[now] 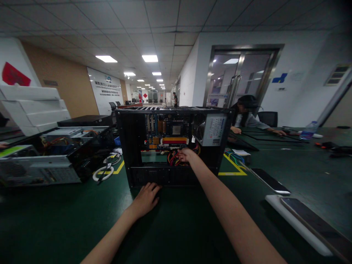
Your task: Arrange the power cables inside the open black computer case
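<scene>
A black computer case [154,176] stands on the green table in front of me with its side off. Inside are a motherboard [176,129], red and yellow memory slots [174,140] and, at the upper right, a power supply [214,129] with a fan. My right hand [184,155] reaches into the case, its fingers closed on a bundle of coloured power cables [172,158] below the motherboard. My left hand [148,194] lies with fingers apart against the lower front edge of the case, holding nothing.
Left stands another opened computer case [49,165] beside coiled white cables [104,172]. Phones [271,180] and a white box [297,223] lie at right. A person [247,113] works across the table near a water bottle [309,130]. Yellow tape [233,173] marks the tabletop.
</scene>
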### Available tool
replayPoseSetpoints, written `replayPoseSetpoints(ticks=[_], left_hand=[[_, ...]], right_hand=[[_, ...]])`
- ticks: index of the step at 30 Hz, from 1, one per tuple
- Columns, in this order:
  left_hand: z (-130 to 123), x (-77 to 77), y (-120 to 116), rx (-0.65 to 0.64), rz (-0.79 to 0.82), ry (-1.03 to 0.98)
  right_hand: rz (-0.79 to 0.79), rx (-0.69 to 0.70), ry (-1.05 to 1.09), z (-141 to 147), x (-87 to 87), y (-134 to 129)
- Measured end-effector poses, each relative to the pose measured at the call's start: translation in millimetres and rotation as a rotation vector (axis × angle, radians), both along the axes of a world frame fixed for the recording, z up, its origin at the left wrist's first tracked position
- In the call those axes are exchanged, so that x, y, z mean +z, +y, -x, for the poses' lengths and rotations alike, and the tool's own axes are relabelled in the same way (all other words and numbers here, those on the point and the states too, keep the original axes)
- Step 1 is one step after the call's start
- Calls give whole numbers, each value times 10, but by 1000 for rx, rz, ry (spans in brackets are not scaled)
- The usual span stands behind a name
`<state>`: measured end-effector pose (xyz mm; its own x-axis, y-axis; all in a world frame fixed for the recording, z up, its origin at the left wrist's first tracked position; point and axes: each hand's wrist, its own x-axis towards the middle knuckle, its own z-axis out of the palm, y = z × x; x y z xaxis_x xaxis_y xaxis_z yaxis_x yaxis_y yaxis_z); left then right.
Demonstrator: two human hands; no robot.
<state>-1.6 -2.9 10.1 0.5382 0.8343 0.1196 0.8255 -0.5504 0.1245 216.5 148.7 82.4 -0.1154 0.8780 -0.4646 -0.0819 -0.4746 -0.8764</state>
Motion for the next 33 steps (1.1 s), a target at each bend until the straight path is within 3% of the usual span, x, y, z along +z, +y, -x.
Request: replayPoseSetpoints(ticks=[11, 33], left_hand=[[5, -32, 12, -4, -3, 5], [-9, 14, -4, 5, 17, 8]], right_hand=[[-50, -67, -73, 29, -21, 13], [-20, -80, 0, 41, 26, -18]])
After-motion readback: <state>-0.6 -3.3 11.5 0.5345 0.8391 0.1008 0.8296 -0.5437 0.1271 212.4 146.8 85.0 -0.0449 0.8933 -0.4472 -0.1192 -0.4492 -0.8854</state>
